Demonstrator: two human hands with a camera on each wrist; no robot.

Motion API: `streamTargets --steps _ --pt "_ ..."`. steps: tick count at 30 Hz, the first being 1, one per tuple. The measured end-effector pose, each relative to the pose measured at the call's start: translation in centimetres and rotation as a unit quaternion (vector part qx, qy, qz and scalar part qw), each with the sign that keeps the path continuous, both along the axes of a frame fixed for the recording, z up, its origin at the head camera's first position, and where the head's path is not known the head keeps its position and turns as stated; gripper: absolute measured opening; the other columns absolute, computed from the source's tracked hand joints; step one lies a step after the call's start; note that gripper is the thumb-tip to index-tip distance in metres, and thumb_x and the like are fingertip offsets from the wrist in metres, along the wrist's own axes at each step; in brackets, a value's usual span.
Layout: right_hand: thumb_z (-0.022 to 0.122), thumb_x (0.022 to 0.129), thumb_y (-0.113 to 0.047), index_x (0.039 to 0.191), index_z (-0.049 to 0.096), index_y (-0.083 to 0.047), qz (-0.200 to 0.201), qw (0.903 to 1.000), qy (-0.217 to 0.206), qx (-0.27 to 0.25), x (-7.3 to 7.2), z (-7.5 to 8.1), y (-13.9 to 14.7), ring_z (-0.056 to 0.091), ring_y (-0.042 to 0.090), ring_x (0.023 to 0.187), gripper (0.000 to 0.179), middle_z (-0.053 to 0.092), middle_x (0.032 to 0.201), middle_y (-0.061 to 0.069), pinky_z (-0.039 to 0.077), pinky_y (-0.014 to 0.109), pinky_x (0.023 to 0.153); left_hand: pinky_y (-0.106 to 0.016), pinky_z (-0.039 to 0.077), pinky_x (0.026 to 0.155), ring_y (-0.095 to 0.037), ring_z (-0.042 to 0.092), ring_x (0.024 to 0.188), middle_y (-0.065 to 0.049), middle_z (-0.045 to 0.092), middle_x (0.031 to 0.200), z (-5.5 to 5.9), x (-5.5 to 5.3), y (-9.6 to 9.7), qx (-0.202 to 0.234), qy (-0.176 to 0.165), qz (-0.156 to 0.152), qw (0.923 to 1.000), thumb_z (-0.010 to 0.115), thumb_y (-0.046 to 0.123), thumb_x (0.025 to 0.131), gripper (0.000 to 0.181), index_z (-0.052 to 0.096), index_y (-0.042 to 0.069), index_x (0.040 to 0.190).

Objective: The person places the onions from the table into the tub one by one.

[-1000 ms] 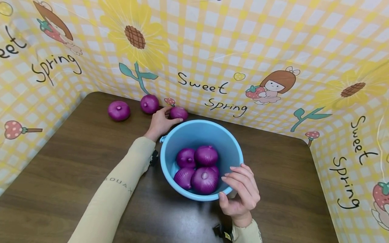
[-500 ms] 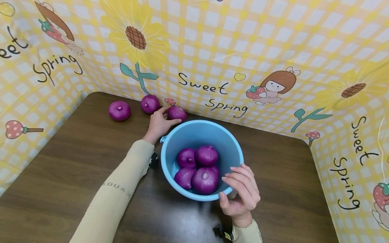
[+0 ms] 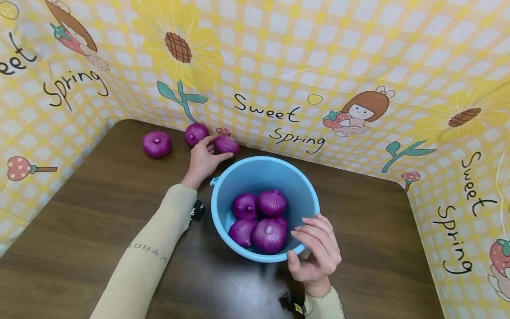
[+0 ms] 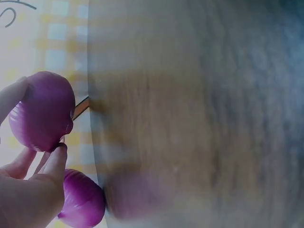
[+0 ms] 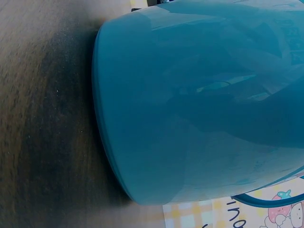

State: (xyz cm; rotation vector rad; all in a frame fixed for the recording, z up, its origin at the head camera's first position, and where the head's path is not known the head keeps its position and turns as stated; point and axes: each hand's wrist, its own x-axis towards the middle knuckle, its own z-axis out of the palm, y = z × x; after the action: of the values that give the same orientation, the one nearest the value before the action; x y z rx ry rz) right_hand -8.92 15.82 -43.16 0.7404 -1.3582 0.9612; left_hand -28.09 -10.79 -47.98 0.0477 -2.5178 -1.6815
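Note:
My left hand (image 3: 203, 160) pinches a purple onion (image 3: 227, 145) between thumb and fingers, just behind the bucket's left rim. In the left wrist view the same onion (image 4: 42, 111) sits between the fingertips, with a second onion (image 4: 84, 198) below it. That second onion (image 3: 196, 134) lies beside my left fingers in the head view. A light blue bucket (image 3: 218, 221) stands upright on the table, holding several purple onions (image 3: 268, 235). At its right front, my right hand (image 3: 316, 254) grips the rim, fingers over the inside. The right wrist view is mostly the bucket's outer wall (image 5: 190, 104).
Another onion (image 3: 157, 144) lies at the far left of the dark wooden table (image 3: 370, 248). A yellow checked cloth (image 3: 275, 66) rises as a wall behind the table and along both sides. The bucket's handle (image 5: 266, 202) shows at the lower right in the right wrist view.
My left hand has shifted left and slightly back with the onion, away from the bucket rim and closer to the neighbouring onion. My right hand and the bucket have stayed put.

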Motion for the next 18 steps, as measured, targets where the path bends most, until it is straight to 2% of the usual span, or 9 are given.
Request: streamTargets --steps 9,18 --pt "0.073 0.089 -0.035 0.066 0.07 0.004 0.001 1.0 -0.002 -0.002 0.0 0.2 -0.1 0.063 0.035 0.067 0.046 0.064 0.063 0.016 0.053 0.046 0.087 -0.045 0.043 0.108 -0.035 0.051 0.134 -0.017 0.048 0.15 0.4 0.2 -0.4 0.007 0.017 -0.002 0.9998 0.087 0.026 0.084 0.078 0.05 0.005 0.149" --pt "0.073 0.089 -0.034 0.065 0.069 0.004 0.002 1.0 0.0 -0.001 0.0 0.1 -0.1 0.063 0.035 0.067 0.046 0.064 0.063 0.015 0.053 0.046 0.088 -0.044 0.044 0.108 -0.035 0.052 0.132 -0.017 0.048 0.149 0.6 1.1 -0.5 0.014 0.031 0.004 0.9994 0.088 0.025 0.083 0.078 0.05 0.005 0.148"
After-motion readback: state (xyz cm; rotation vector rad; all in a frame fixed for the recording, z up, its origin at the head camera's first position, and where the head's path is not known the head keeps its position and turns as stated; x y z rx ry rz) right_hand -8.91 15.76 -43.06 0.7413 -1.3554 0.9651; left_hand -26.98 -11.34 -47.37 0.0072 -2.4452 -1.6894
